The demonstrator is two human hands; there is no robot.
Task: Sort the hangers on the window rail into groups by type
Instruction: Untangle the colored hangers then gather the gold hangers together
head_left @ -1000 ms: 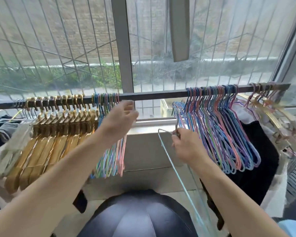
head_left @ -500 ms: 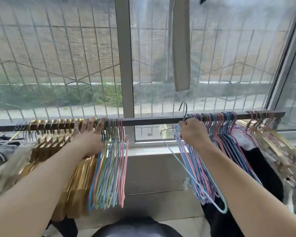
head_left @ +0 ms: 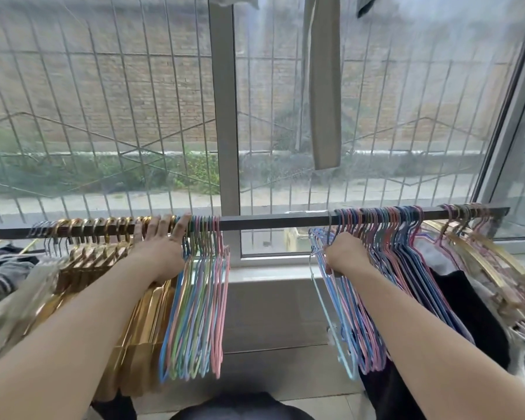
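Gold and pastel hangers hang side by side where the left hand (head_left: pixel 161 248) is. Its fingers (head_left: pixel 181 227) are straight and reach up to the rail (head_left: pixel 270 221), pressing in at the gap between the gold hangers (head_left: pixel 109 268) and the small bunch of thin colored hangers (head_left: pixel 200 298). It grips nothing. I think it is there to keep the two kinds apart and make room at the end of the thin bunch.

On the other side, the right hand (head_left: pixel 344 253) is curled tight around the neck of a pale blue hanger (head_left: pixel 334 328), at the left edge of the big bunch of colored hangers (head_left: pixel 391 268). The hook of that hanger looks to be at the rail, but I cannot tell if it sits on it or has been lifted off. Holding it by the neck makes it easy to lift or slide.

Between the two bunches the rail is bare. Far to the right are more gold hangers (head_left: pixel 479 262), mixed with clothes. A grey cloth strip (head_left: pixel 323 86) hangs above. So the sorting looks partly done: thin ones are in two bunches, and gold ones too.
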